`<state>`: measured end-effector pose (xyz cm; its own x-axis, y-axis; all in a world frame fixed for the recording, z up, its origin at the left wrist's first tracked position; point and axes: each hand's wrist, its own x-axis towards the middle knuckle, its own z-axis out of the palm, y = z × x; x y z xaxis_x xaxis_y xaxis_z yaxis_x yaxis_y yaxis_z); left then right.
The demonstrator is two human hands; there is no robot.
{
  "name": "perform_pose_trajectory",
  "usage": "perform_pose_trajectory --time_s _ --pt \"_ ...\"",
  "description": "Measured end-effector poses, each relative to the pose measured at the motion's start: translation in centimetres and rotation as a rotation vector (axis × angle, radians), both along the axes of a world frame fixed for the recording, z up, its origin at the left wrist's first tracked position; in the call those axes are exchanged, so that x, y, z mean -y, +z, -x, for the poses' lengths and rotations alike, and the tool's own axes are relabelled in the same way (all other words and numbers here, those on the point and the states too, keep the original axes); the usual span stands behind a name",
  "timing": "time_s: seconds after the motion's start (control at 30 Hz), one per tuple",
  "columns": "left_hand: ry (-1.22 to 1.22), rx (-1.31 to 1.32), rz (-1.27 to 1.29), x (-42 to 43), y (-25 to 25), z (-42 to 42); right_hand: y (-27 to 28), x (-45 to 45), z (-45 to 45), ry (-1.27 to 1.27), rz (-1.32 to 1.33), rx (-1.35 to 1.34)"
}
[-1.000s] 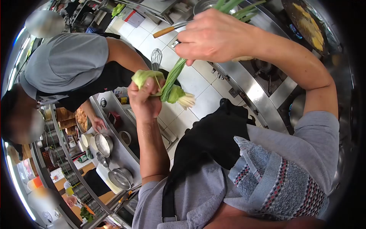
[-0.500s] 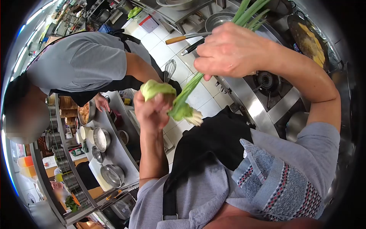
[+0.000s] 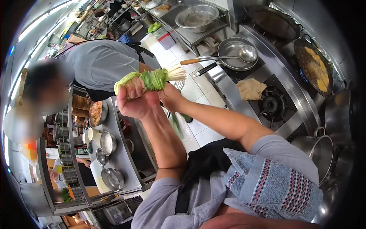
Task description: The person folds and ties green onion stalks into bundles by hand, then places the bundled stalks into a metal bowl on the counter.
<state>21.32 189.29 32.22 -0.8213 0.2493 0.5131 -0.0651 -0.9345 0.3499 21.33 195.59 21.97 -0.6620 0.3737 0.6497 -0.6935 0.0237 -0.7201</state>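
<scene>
My left hand [image 3: 135, 97] is raised in front of me, its fingers wrapped round a bundle of green onions [image 3: 154, 79]. Green leaves are wound about the bundle, and its white root ends point right. Close behind the bundle is my right hand [image 3: 170, 97], at the wound part, its fingers partly hidden. Long green leaf ends hang below my right hand, blurred. A person in a grey shirt [image 3: 101, 61] leans over just beyond my left hand.
At right, the stove [image 3: 263, 114] bears a pan [image 3: 228, 49] with a ladle [image 3: 247, 54], a folded cloth [image 3: 250, 89] and a wok of frying food [image 3: 312, 68]. Bowls [image 3: 108, 143] stand on the left counter [image 3: 127, 168]. A whisk is partly hidden behind my hands.
My right hand has come down and left from above the stove to the bundle, drawing the green leaves round it. The bundle's white ends have turned upward. The other person has shifted right.
</scene>
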Motion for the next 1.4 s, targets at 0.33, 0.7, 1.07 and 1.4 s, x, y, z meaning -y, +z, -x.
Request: perform_pose_trajectory --time_s 0.33,0.7,1.07,1.4 --pt "0.771 -0.061 0.581 2.4 -7.0 3.8 -0.4 -0.9 -1.0 0.486 -0.568 0.575" --pt "0.933 -0.333 1.207 10.7 -10.5 4.1 -0.7 4.9 -1.8 0.259 -1.276 0.621" --pt "0.271 0.208 1.038 20.7 -16.9 7.0 0.0 11.7 1.3 -0.042 -1.907 -0.188" --pt "-0.242 0.185 0.647 22.1 -12.3 8.0 6.2 9.1 3.6 -0.020 -1.729 -0.320"
